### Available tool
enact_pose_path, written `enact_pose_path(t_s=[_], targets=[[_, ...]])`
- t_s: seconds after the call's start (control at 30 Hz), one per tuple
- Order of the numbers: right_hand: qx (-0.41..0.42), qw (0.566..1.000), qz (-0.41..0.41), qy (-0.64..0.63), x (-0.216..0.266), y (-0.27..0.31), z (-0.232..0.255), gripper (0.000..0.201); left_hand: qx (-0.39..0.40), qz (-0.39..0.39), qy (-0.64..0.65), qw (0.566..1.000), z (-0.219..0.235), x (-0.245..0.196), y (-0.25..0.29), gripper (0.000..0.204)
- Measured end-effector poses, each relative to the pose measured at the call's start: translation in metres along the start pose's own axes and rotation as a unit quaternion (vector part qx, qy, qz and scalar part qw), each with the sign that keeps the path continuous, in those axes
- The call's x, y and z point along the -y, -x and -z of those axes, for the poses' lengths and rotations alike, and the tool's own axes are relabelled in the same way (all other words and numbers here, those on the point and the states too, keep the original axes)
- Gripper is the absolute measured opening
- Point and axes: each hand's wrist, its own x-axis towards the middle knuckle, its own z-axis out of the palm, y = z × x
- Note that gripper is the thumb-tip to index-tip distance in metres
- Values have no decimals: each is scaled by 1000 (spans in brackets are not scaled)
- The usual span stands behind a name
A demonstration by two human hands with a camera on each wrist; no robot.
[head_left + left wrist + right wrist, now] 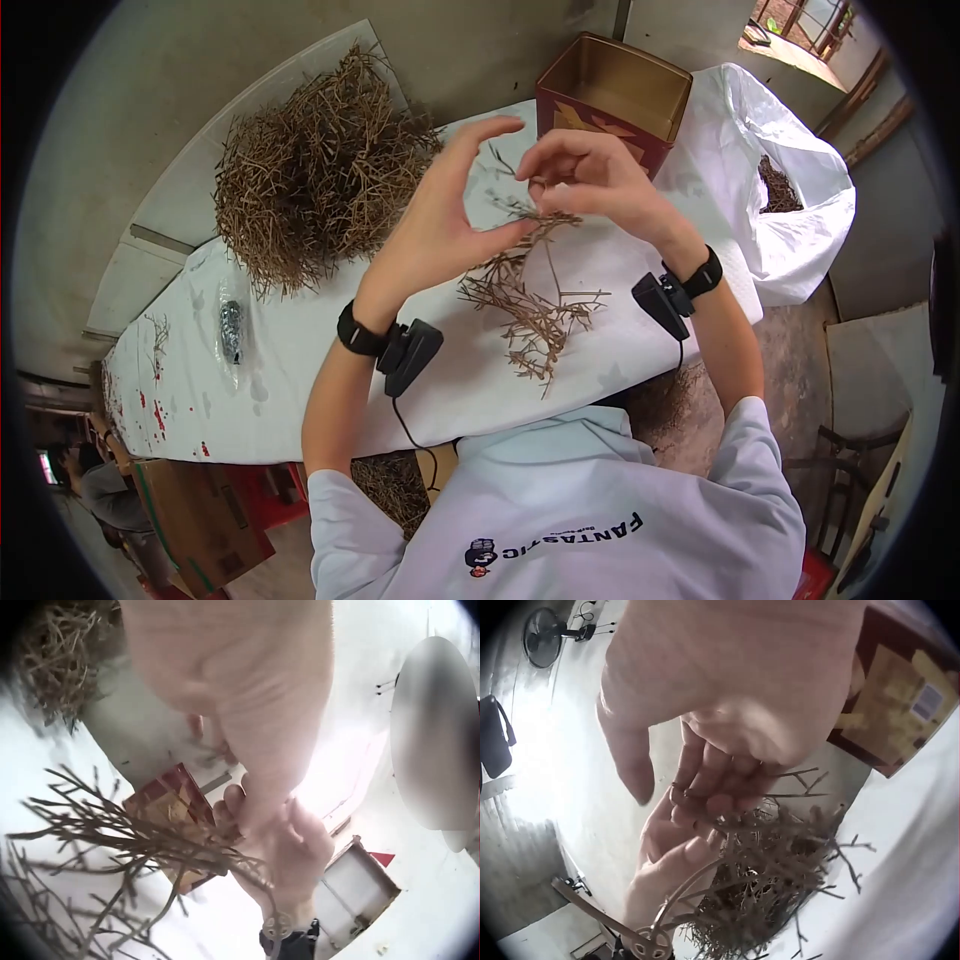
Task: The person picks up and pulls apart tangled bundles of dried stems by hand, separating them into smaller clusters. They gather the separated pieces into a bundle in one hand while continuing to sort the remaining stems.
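Note:
Thin brown branching twigs [535, 325] fan out below the two hands, their stems converging between them; the wrist views show the twigs [150, 840] close up. My left hand [430, 225] makes a wide C, index finger and thumb far apart, its thumb tip beside the stems; its other fingers are hidden in the head view. Facing it, my right hand [600, 185] has its fingers curled round to the thumb at the stems, with thin twig ends showing by its fingertips. The exact contact is partly hidden in the right wrist view, where the hands [742, 690] overlap.
A large heap of dry twigs [320, 170] lies at the back left of the white-covered table [290, 400]. An open red-and-gold box [610, 135] stands behind my right hand. A white bag [800, 240] is at the right, a plastic-wrapped item [232, 330] at the left.

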Motion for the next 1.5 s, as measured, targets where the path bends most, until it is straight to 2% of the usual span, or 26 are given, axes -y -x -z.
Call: enact_pose_path(t_s=[0.07, 0.1, 0.2, 0.23, 0.33, 0.37, 0.47, 0.5, 0.6, 0.63, 0.67, 0.73, 0.77, 0.87, 0.9, 1.0, 1.03, 1.13, 1.27, 1.3, 1.4, 1.5], targets=[[10, 998, 37, 47, -4, -1, -7, 30, 59, -46, 18, 997, -6, 9, -4, 59], [10, 998, 36, 45, -6, 0, -8, 30, 60, -43, 18, 997, -9, 11, -3, 59], [-32, 986, 58, 155, -12, 1, -8, 45, 94, 75, 83, 989, -15, 14, -4, 60], [-32, 986, 58, 154, -13, 1, -8, 45, 95, 76, 83, 989, -14, 16, -3, 60], [-126, 924, 148, 330, -18, 2, -10, 51, 96, 135, 84, 983, -13, 21, 2, 51], [-127, 924, 148, 329, -18, 4, -14, 51, 96, 135, 84, 982, -15, 23, 3, 51], [-235, 866, 107, 429, -17, 11, -37, 60, 33, 152, 100, 983, -18, 29, 4, 35], [-234, 867, 106, 427, -18, 9, -40, 60, 33, 154, 100, 982, -18, 29, 5, 35], [-240, 924, -24, 297, -23, 9, -49, 51, 46, 196, 88, 976, -15, 25, 9, 21], [-242, 924, -24, 296, -23, 11, -47, 51, 48, 196, 89, 975, -14, 25, 10, 21], [-219, 924, -41, 311, -24, 11, -41, 45, 47, 162, -5, 986, -12, 26, 11, 22], [-169, 922, -76, 339, -26, 10, -30, 35, 41, 93, -192, 976, -5, 27, 16, 23], [-168, 923, -78, 337, -25, 10, -27, 35, 41, 95, -192, 976, -3, 29, 18, 23], [-147, 912, -77, 376, -18, 7, -20, 23, 56, 16, -203, 977, 2, 35, 18, 24], [-146, 912, -78, 376, -18, 6, -17, 23, 56, 17, -202, 978, 1, 36, 19, 24], [-75, 963, -96, 240, -17, 0, -12, 22, 95, 62, -23, 993, -1, 31, 17, 25], [-75, 963, -97, 240, -16, -1, -11, 22, 94, 63, -23, 993, -1, 29, 15, 25], [-31, 980, -124, 149, -11, -3, -11, 22, 162, 114, 78, 977, 2, 26, 8, 22], [-55, 973, -164, 153, -7, -1, -8, 24, 154, 134, 105, 973, 3, 41, 13, 20], [-55, 973, -164, 154, -9, -1, -10, 24, 153, 134, 105, 973, 3, 40, 12, 20], [-133, 928, 16, 347, -22, 1, -23, 28, 109, 139, 125, 976, 1, 34, 13, 24], [-152, 923, 41, 352, -24, -1, -27, 28, 79, 184, 175, 964, 1, 34, 17, 23]])
